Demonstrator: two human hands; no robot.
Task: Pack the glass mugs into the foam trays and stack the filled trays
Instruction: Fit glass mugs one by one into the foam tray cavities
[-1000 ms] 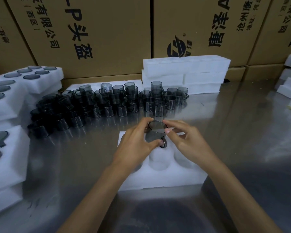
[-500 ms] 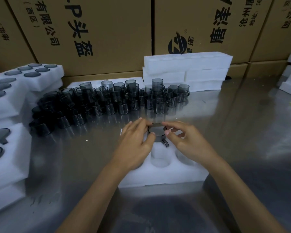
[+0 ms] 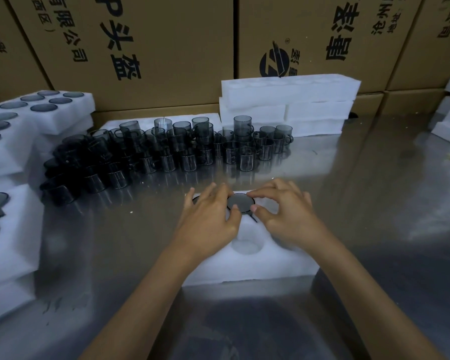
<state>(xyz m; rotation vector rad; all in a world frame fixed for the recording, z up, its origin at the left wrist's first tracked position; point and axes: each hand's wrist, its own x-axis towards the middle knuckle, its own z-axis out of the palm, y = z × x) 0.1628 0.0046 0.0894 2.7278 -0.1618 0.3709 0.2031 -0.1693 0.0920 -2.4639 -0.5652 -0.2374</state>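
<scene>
My left hand and right hand both pinch the rim of one glass mug with curled fingertips; a second ago I held it above the foam, tilted with its body showing, and now it has sunk into a far pocket of the foam tray so that only its dark round mouth and the handle in its slot show; I judge this mug seated, or nearly so, needing at most a last press. In the same tray a dark rim peeks out beyond my left fingers, so that pocket seems filled too; the near middle pocket is bare; others lie hidden under my hands. Beyond stands the crowd of loose mugs on the steel table; at left, filled trays are stacked; behind, empty trays wait against cardboard boxes.
</scene>
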